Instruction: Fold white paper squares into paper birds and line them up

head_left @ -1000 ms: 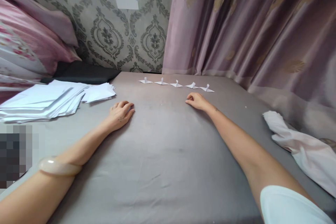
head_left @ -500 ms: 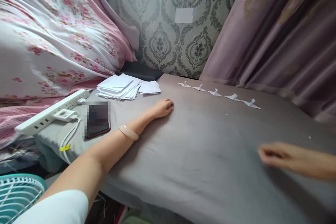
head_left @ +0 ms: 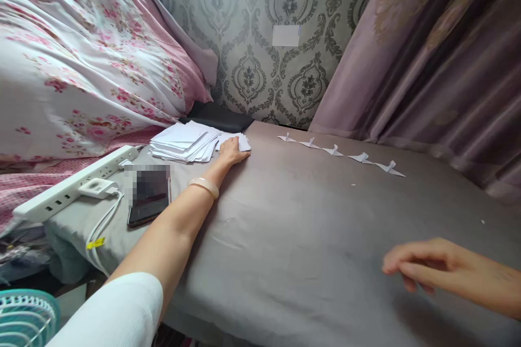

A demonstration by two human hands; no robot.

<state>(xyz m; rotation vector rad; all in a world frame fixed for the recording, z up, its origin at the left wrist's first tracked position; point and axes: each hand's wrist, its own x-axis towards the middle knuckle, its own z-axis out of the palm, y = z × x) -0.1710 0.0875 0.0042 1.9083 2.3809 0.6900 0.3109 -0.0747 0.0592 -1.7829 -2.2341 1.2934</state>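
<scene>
My left hand point(head_left: 233, 152), with a pale bangle on its wrist, reaches out to the small stack of white paper sheets point(head_left: 244, 143). Its fingers lie over the stack's front edge and its thumb is spread to the right; no sheet is lifted. Beside this stack, to its left, is a bigger pile of white paper point(head_left: 179, 138). My right hand point(head_left: 427, 265) hovers above the grey cloth at the lower right, its fingers loosely bent and apart, holding nothing. Farther back on the right, several small folded paper pieces point(head_left: 335, 150) stand in a slanting row.
A phone point(head_left: 150, 195) lies left of my forearm, near a white power strip point(head_left: 77, 184) with a charger and cables. A teal fan point(head_left: 26, 317) is at the lower left. Curtains point(head_left: 407, 65) border the grey-covered surface point(head_left: 301, 238); tiny paper scraps lie on it.
My left hand has moved left from the bare cloth onto the small paper stack, its fingers opening. My right hand has shifted slightly left and its fingers have loosened. The view has tilted slightly up.
</scene>
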